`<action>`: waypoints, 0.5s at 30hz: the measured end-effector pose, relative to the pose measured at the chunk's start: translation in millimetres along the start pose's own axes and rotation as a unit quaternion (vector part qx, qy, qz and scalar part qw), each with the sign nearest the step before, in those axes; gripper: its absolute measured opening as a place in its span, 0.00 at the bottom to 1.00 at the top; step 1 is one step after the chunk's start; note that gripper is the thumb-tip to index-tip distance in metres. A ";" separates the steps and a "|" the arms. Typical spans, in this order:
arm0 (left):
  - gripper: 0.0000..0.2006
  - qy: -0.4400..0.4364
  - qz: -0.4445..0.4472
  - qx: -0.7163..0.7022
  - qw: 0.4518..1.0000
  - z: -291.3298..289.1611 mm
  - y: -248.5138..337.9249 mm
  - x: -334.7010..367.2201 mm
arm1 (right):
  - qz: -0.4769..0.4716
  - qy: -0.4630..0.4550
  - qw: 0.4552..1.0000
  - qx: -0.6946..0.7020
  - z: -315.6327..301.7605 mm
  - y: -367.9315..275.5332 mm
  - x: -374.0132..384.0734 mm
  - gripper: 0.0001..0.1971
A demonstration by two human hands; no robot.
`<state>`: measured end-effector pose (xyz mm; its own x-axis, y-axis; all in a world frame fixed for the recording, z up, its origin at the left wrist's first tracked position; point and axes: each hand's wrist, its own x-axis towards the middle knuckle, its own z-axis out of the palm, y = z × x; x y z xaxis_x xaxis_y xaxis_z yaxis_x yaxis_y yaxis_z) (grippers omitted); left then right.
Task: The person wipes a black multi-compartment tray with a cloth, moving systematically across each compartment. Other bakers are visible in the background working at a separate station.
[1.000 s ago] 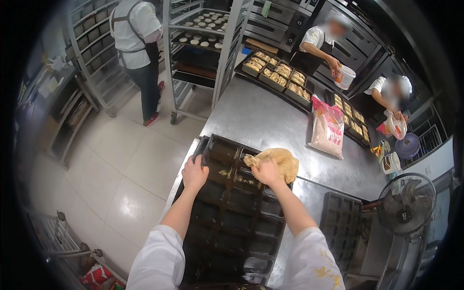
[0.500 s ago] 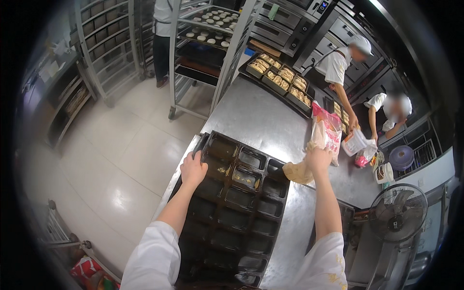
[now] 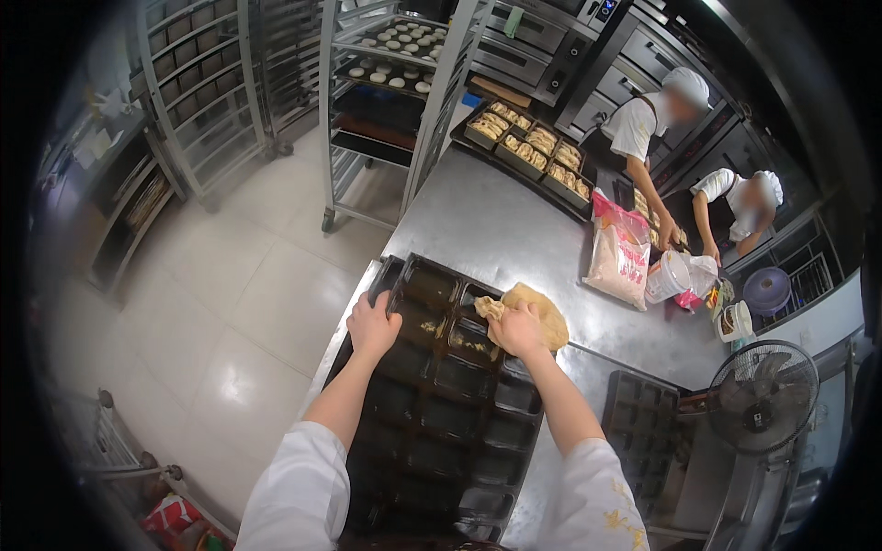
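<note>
A dark multi-cavity baking pan (image 3: 422,399) with rows of rectangular wells lies before me on the metal table. My left hand (image 3: 373,326) is closed on its far left corner, the thumb over the rim. In my right hand (image 3: 517,328) is a bunched beige cloth (image 3: 542,308), pressed against the pan's far right part. Part of the cloth spreads out past my knuckles, and a crumpled end sticks out by the fingertips. Yellowish crumbs (image 3: 472,343) lie in a well just below that hand, with more in the well to its left.
Filled loaf tins (image 3: 528,151) stand on the steel table (image 3: 487,216). A pink-and-white bag (image 3: 617,253) and white tub (image 3: 668,275) are at the right. Two co-workers (image 3: 640,129) reach in there. A tray rack (image 3: 333,184) stands far left; a black fan (image 3: 763,397) is at the right.
My right hand has moved left with the cloth, from beside the pink-and-white bag onto the pan. My left hand stays on the pan's corner. A person behind the rack has left the view.
</note>
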<state>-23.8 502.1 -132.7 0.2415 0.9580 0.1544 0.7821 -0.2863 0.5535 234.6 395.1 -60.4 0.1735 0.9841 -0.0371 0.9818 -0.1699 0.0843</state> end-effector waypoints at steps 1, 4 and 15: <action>0.23 0.017 0.008 0.026 0.999 4.8 2.9 -2.8 | 0.005 -0.002 1.000 -0.018 4.5 4.9 5.8 0.19; 0.23 0.026 0.007 0.043 0.999 8.2 0.8 -2.9 | -0.017 -0.052 0.995 -0.082 -7.4 19.1 11.0 0.17; 0.24 -0.028 -0.025 -0.015 0.999 -0.6 -8.3 3.7 | 0.341 0.262 0.810 0.399 -58.2 237.4 -128.6 0.29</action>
<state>-29.7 508.0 -136.2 0.2352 0.9686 0.0800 0.7763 -0.2368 0.5842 440.8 231.2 22.4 0.8453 0.4985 0.1922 0.4445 -0.4567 -0.7707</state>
